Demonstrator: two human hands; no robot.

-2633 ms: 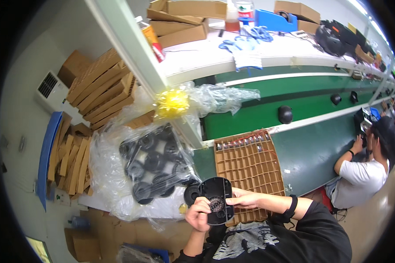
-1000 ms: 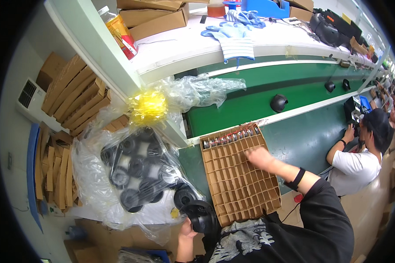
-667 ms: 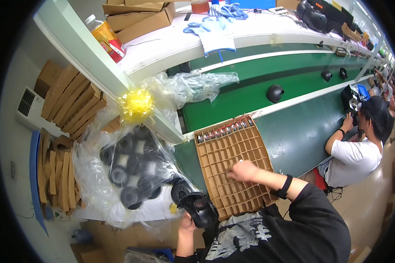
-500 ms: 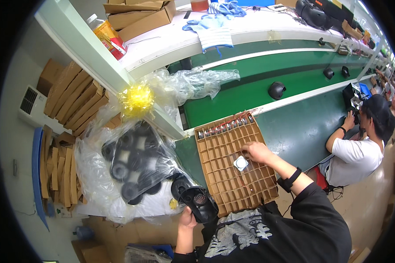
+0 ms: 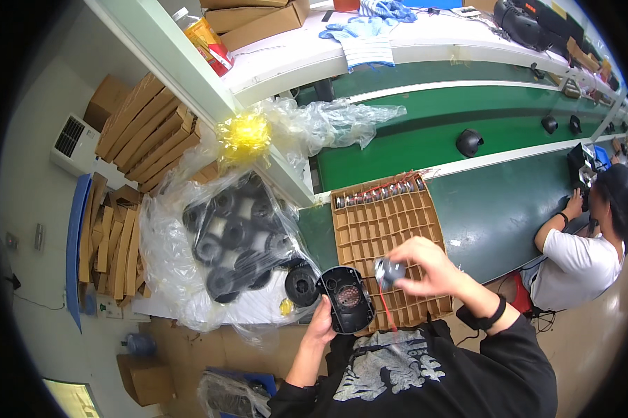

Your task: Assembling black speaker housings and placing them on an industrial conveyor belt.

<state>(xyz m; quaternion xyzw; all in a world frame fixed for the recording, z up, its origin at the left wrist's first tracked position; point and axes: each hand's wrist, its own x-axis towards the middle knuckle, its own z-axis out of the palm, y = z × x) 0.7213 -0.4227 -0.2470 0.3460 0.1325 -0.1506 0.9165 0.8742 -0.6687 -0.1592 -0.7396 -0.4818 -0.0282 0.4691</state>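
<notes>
My left hand (image 5: 319,324) grips the edge of a black plastic housing (image 5: 355,319), whose open inner side faces up and shows a round perforated grille. To the right, my right hand (image 5: 431,269) pinches a small round speaker (image 5: 390,270) above the cardboard divider tray (image 5: 364,245). Red wires (image 5: 386,306) hang from the speaker. Along the tray's far row stand several more speakers (image 5: 380,195) with red wires; the other cells I can see hold nothing. Just left of the housing lies a round black part (image 5: 301,284).
Clear plastic bagging (image 5: 162,268) covers several round black parts (image 5: 234,233) at left. A post with yellow strands (image 5: 244,136) rises behind it. Beyond the tray runs a green conveyor (image 5: 397,153) carrying a black shell (image 5: 469,143). A co-worker (image 5: 582,254) sits at right.
My right hand has lifted the speaker out of the tray and brought it nearer the housing. The housing has turned open side up in my left hand. The view has shifted a little.
</notes>
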